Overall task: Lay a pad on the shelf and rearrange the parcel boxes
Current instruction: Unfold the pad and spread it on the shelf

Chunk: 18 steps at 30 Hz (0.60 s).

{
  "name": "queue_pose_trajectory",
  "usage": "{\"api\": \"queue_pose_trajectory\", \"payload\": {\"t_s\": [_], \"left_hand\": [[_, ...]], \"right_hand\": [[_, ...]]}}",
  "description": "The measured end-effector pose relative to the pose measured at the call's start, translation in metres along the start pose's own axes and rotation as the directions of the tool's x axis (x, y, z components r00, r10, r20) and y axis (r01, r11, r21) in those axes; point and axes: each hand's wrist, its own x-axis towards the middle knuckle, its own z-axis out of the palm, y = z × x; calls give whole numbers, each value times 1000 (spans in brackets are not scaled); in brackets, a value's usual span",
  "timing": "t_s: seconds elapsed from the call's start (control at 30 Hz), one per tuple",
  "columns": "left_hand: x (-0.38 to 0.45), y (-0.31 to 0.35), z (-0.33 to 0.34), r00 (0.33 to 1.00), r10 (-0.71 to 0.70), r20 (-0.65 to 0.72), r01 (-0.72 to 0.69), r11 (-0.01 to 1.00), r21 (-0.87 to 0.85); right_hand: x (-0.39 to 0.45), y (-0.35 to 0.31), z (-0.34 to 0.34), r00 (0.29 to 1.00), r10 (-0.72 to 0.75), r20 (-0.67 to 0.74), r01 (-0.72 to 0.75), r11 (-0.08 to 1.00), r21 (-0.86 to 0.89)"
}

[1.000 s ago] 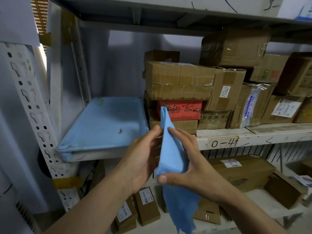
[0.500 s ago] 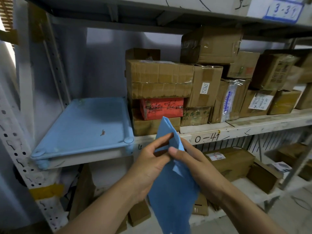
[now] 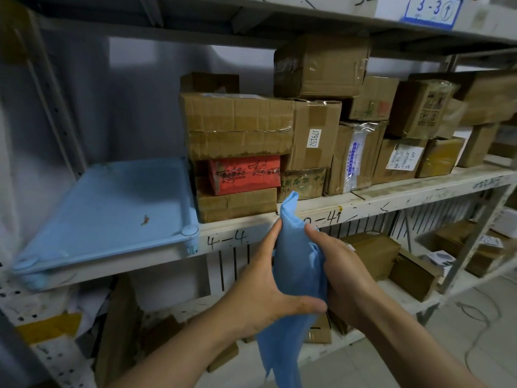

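Note:
A crumpled blue cloth (image 3: 296, 264) hangs in front of the shelf, gripped from both sides. My left hand (image 3: 260, 289) wraps its left side with the thumb across the front; my right hand (image 3: 344, 273) clasps its right side. The cloth's tail dangles below my hands. A light blue pad (image 3: 112, 208) lies flat on the left end of the middle shelf (image 3: 391, 197). To its right stand stacked brown parcel boxes (image 3: 237, 121), one red box (image 3: 243, 173) among them, and a box labelled J7915Z (image 3: 314, 135).
Grey upright posts (image 3: 56, 107) frame the left side. An upper shelf (image 3: 307, 18) hangs close over the top box. The lower shelf (image 3: 405, 298) holds more cardboard boxes. A cable (image 3: 481, 326) trails on the tiled floor at right.
My hands have shifted from pinching the cloth's upper corner to clasping its bunched middle. The view has swung left to right, so the shelf contents sit further left.

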Motion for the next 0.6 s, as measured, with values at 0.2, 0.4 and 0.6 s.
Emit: {"api": "queue_pose_trajectory", "payload": {"t_s": [0.2, 0.4, 0.6], "left_hand": [[-1, -2, -1, 1000, 12, 19, -13, 1000, 23], [-4, -5, -10, 999, -31, -43, 29, 998, -48], [-9, -7, -19, 939, -295, -179, 247, 936, -249]], "right_hand": [[5, 3, -9, 995, 96, 31, -98, 991, 92], [8, 7, -10, 993, 41, 109, -36, 998, -45], [11, 10, -10, 1000, 14, 26, -11, 996, -85]]}}
